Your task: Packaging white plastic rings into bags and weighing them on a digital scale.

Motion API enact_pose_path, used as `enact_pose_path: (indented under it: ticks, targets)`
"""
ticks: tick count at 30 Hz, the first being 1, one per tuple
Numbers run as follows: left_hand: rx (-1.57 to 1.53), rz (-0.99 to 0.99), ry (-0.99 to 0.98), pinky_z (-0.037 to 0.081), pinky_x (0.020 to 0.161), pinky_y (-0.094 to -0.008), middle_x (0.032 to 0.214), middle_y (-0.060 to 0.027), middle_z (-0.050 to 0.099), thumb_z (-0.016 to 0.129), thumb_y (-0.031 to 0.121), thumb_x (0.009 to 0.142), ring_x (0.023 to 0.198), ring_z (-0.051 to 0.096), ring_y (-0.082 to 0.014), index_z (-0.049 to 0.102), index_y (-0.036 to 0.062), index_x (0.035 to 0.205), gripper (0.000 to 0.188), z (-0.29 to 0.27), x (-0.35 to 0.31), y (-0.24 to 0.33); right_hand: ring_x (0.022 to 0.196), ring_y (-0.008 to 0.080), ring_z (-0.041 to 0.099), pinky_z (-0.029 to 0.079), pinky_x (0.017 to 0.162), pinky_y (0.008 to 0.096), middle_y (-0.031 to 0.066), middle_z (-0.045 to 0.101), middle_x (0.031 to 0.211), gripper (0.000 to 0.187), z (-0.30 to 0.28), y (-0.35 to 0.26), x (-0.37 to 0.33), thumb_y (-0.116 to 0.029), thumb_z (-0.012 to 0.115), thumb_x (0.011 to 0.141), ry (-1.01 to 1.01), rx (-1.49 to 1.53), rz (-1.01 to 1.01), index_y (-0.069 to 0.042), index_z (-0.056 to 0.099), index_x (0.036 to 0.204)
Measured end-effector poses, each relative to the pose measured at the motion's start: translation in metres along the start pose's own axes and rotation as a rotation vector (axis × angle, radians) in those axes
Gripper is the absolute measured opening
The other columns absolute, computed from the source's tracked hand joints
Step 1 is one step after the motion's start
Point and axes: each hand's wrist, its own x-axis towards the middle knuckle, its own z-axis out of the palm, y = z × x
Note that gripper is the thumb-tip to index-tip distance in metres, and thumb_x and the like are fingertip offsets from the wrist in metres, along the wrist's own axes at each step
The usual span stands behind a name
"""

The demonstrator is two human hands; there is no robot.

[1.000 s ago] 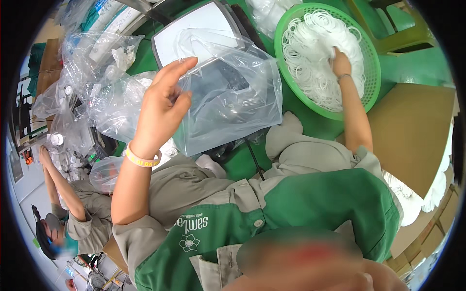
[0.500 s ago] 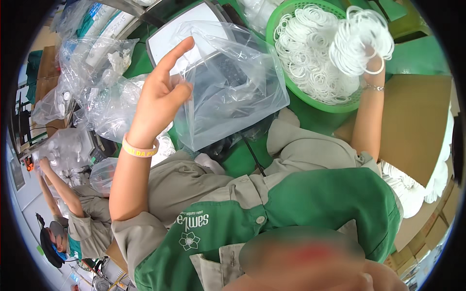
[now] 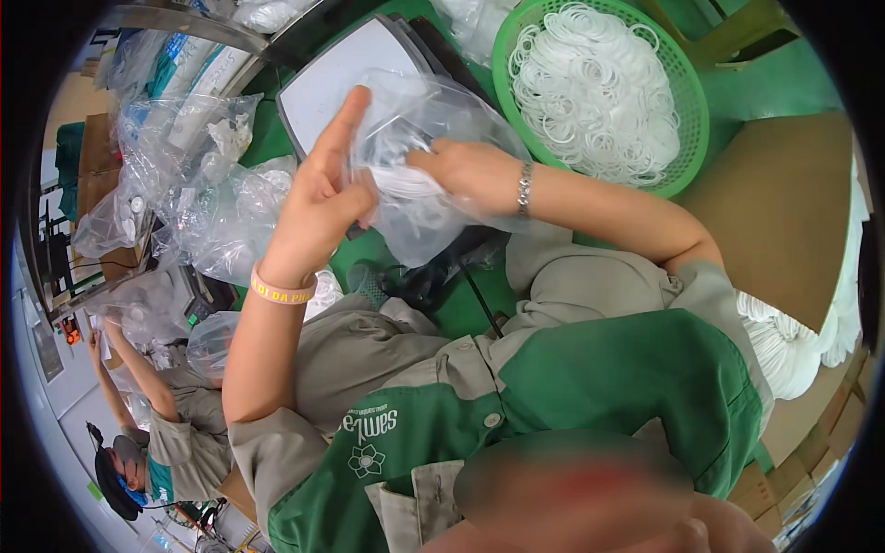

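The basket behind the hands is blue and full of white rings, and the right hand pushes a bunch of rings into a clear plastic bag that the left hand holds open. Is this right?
Not quite: the head view shows that the basket is green, not blue. The rest stands: it is full of white rings, and the right hand pushes a bunch into the clear plastic bag that the left hand holds open.

right hand's fingertips (image 3: 433, 158): tucked inside the clear plastic bag (image 3: 433, 217), so the grip can't really be made out
white bundle in the bag (image 3: 410, 189): smeared by the crinkly film, kind not readable
green basket (image 3: 687, 101): top rim chopped off by the picture's edge
scale-like grey device (image 3: 341, 78): front half covered by the bag and the left hand (image 3: 318, 207)
bottom centre: blurred out
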Motion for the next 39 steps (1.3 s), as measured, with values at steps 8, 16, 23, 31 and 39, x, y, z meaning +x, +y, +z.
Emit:
enact_pose_path:
  ticks: [8,16,23,31,39]
  targets:
    - [0.014,-0.032,-0.073,0.039,0.051,-0.017,0.145,-0.0087,0.02,0.038,-0.012,0.067,0.057,0.039,-0.0006,0.021,0.0053,0.14,0.077,0.004,-0.001,0.001,0.083,0.0307,0.06,0.049,0.068,0.0384,0.0171,0.058,0.091,0.059,-0.041,-0.016,-0.008,-0.013,0.067,0.067,-0.302,-0.388,0.074,-0.011,0.044,0.121]
    - [0.18,-0.015,0.15,0.032,0.048,-0.0156,0.119,0.0014,0.05,0.038,-0.012,0.071,0.056,0.035,0.0017,0.034,0.0045,0.135,0.066,-0.022,-0.011,-0.005,0.079,0.0078,0.058,0.048,0.064,0.0245,0.0008,0.062,0.085,0.02,-0.108,0.105,-0.002,-0.019,0.046,0.088,0.115,0.433,0.21,-0.006,0.061,0.088]
    - [0.267,-0.025,0.191,0.036,0.055,-0.0161,0.132,-0.0056,0.044,0.04,-0.009,0.068,0.058,0.038,-0.0009,0.045,0.0021,0.127,0.06,-0.035,-0.015,-0.007,0.128,0.0253,0.031,0.031,0.095,0.057,0.0073,0.029,0.141,0.043,-0.026,0.271,-0.076,-0.023,0.058,0.076,-0.044,-0.726,0.766,-0.031,0.051,0.117]
    - [0.652,0.078,0.204,0.039,0.058,-0.0214,0.116,-0.0096,0.055,0.045,-0.009,0.073,0.065,0.048,-0.0077,0.062,0.0012,0.101,0.034,-0.052,-0.013,-0.023,0.093,0.0238,0.056,0.04,0.08,0.0421,0.0075,0.059,0.099,0.019,-0.018,0.249,-0.057,-0.017,0.052,0.075,0.172,-0.408,0.446,-0.013,0.063,0.089]
    - [0.945,0.042,0.232,0.046,0.064,-0.0287,0.109,-0.0141,0.059,0.05,-0.008,0.069,0.072,0.056,-0.0203,0.063,0.0018,0.094,0.03,-0.045,-0.016,-0.015,0.101,0.0252,0.051,0.032,0.09,0.0464,0.0063,0.055,0.1,0.02,0.009,0.241,-0.06,-0.022,0.057,0.071,0.004,-1.039,0.63,-0.014,0.065,0.087]
